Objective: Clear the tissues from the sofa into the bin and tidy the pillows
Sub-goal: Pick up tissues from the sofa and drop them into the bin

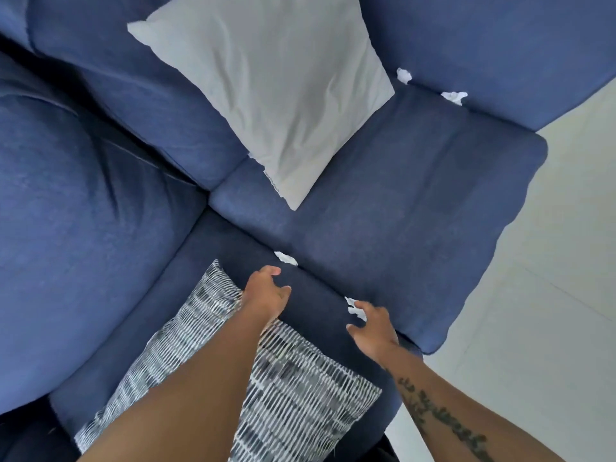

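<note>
Blue sofa (400, 201) fills view. L hand (266, 291) w/ fingers apart, empty, over the patterned pillow (293, 388) edge; a tissue (285, 258) just beyond at 1 o'clock. R hand (373, 331) w/ fingers spread, tips touching another tissue (354, 308) in the seat seam. Grey pillow (266, 91) at 12 o'clock; two tissues (404, 75) (454, 96) at 2 o'clock by the backrest
</note>
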